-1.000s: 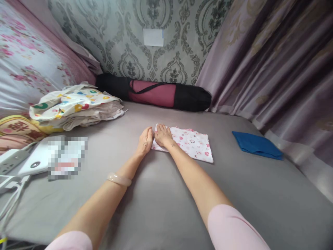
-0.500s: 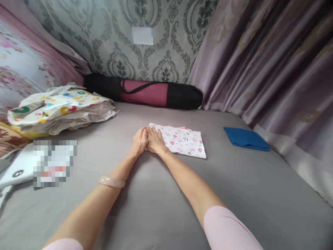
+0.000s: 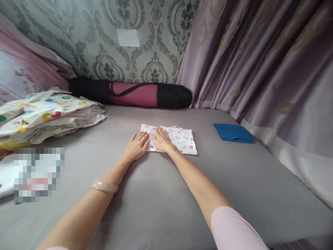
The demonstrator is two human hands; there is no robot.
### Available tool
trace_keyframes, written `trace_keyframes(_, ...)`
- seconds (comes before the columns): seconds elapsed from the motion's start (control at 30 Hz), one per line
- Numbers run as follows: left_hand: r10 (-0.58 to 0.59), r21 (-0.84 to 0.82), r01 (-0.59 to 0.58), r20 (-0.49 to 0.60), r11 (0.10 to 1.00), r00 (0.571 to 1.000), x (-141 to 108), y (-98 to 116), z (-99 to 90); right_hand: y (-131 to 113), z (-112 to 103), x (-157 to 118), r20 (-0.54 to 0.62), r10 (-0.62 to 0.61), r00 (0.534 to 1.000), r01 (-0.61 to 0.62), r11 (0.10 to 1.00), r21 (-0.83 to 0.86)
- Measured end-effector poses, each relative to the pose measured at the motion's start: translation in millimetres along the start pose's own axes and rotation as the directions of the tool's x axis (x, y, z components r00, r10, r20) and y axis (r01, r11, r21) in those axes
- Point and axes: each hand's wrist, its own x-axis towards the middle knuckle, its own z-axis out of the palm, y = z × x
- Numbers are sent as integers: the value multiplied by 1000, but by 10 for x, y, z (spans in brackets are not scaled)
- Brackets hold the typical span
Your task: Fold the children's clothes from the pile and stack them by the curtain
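Observation:
A folded white cloth (image 3: 182, 140) with pink and dark prints lies flat on the grey bed sheet (image 3: 161, 194). My left hand (image 3: 137, 146) rests palm down at the cloth's left end, its fingers stretched out and partly on the fabric. Flat on the cloth's left half lies my right hand (image 3: 161, 139), fingers extended. A bit of pink fabric (image 3: 170, 126) shows at the cloth's far edge. Neither hand grips anything. Around my left forearm is a pale bangle (image 3: 104, 186).
Off to the right lies a folded blue cloth (image 3: 234, 133). A black and maroon long bag (image 3: 132, 94) runs along the wall. Piled fabric with a colourful print (image 3: 52, 111) sits at the left, with a white device (image 3: 7, 173) and a blurred item nearer me. Purple curtains (image 3: 234, 62) hang at the right.
My hands have moved apart. The left has opened flat onto the cloth's left end, and the right has shifted further onto the cloth. The whole view has turned slightly to the right.

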Motion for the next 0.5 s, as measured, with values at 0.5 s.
trace_keyframes(0.5,-81,88,77,39,993,996,246,281,-179,500,-164,-288,-144,126,982,-132,990,-38)
